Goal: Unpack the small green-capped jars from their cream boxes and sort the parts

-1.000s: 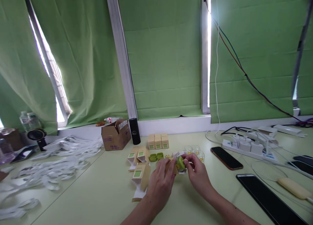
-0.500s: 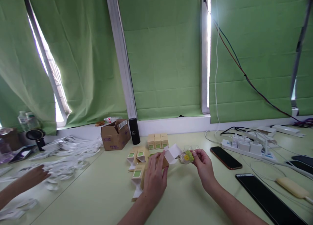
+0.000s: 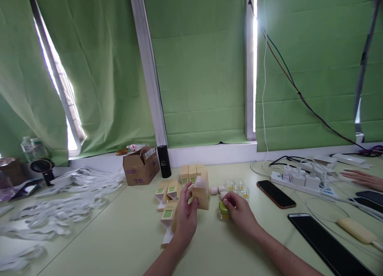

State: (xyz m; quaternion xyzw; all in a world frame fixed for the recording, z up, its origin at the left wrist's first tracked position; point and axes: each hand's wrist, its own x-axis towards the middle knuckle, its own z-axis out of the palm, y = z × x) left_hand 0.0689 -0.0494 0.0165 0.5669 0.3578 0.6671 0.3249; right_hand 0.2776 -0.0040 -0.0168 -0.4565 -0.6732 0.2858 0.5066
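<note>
Pale, smooth tabletop [image 3: 119,248] ran beneath both hands. The right hand [image 3: 241,213] pinched a squarish jar [image 3: 223,210] near the middle, its green lid up, clear body below, axis roughly vertical. The left hand [image 3: 186,218] gripped a tan paper carton [image 3: 202,195], long axis nearly upright, white inside showing towards its top. Beyond stood a corrugated cardboard box [image 3: 138,170] and creased green curtains [image 3: 203,80].

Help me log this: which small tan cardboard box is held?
The tan box in the left hand, left of the green-lidded container; no hand holds the other tan boxes.
</note>
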